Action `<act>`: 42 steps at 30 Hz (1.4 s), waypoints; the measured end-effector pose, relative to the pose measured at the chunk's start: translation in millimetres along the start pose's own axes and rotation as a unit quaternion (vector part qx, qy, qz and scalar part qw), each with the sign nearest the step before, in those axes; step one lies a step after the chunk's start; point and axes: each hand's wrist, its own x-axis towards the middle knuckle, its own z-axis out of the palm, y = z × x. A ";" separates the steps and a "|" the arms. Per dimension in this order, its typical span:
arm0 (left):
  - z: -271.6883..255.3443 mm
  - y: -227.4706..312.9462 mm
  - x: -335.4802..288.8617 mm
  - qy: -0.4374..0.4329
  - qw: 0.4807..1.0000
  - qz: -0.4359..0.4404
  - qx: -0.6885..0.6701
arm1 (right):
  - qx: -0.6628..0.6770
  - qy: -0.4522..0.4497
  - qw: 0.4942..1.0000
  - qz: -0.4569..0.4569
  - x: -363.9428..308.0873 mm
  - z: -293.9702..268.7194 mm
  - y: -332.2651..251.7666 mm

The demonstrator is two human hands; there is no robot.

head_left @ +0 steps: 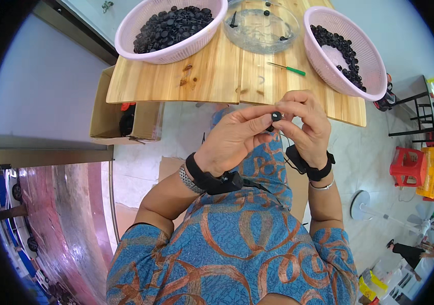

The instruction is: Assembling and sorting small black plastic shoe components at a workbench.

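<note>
My left hand [234, 137] and my right hand [306, 122] meet just below the near edge of a wooden table [212, 76]. Together their fingertips pinch one small black round part [276, 116]. A second dark piece sits just under it between my fingers. Both wrists wear black bands. On the table, a pink basket [168, 28] at the left is heaped with black round parts. Another pink basket [346, 51] at the right holds fewer of them. A clear shallow dish [261, 25] with a few black bits stands between the baskets.
A thin tool with a green handle [288, 68] lies on the wood near the right basket. An open cardboard box [125, 114] sits on the floor under the table's left end. A red stool [407, 165], a yellow crate and a white fan [374, 208] stand at the right.
</note>
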 end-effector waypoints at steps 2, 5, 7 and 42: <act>-1.3 -0.3 0.0 -0.016 1.000 -0.007 -0.015 | 0.008 0.007 1.000 -0.012 -2.0 1.6 3.6; 0.4 -2.1 1.2 0.006 1.000 -0.012 -0.021 | 0.064 0.012 0.998 0.010 -4.8 5.6 4.7; -3.3 -6.9 3.3 -0.003 0.999 0.004 -0.045 | 0.101 0.021 0.994 0.025 -7.5 10.1 5.0; -8.9 -7.2 7.9 0.115 0.988 0.063 -0.077 | 0.255 0.133 0.940 0.182 -33.4 14.0 20.3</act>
